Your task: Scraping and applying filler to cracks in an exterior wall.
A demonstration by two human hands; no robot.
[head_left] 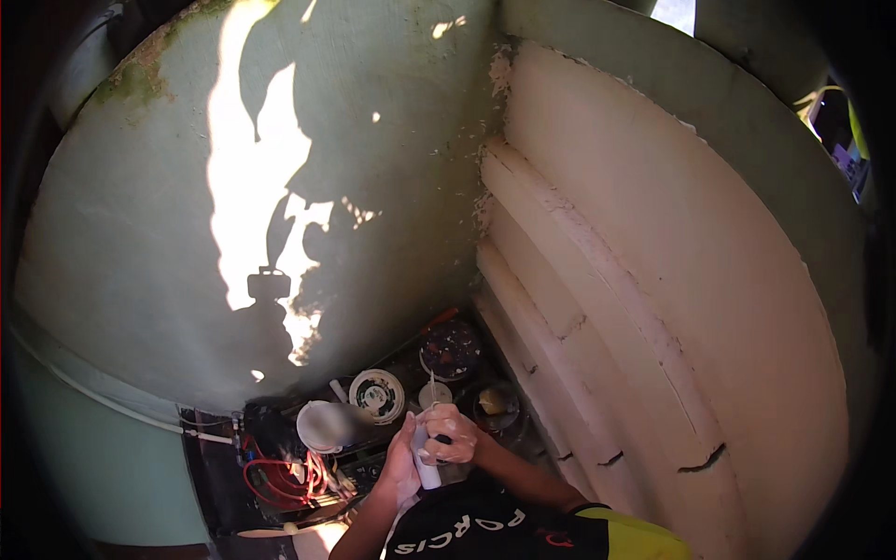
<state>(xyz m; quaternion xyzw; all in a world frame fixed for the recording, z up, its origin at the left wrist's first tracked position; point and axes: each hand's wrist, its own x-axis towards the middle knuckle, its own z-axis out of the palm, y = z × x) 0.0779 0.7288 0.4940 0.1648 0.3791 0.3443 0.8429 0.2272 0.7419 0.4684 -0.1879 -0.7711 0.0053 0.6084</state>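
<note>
1. Two whitened hands meet at the lower middle of the frame, the left hand (401, 459) and the right hand (452, 435), with a white tube (428, 475) between them. The left one's fingers are wrapped along its side; the right one's are curled in on its upper part.
2. Powdery or pasty residue coats the skin, so I'd worry about the grip: slick or dusty fingers could let the tube slide down onto the dark shirt (467, 509). Squeezing too hard might also send out whatever it holds, if it holds anything soft.
3. Just beyond the hands sits a small pale round container (435, 396); a careless elbow or wrist could tip it. To its right is a dark pot (495, 405) with something yellowish inside.
4. Left of these stand a white bucket (320, 427), partly blurred, and a paint-smeared round tub (377, 396); behind them is a dark speckled tub (450, 350). They crowd the reach forward.
5. Red hose (278, 478) lies in loops at lower left, a likely snag for a sleeve or foot.
6. Farther off, the pale ledges (597, 271) close in the right side and the greenish wall (401, 205) the top; dark cracks (702, 459) mark the ledges at lower right.
</note>
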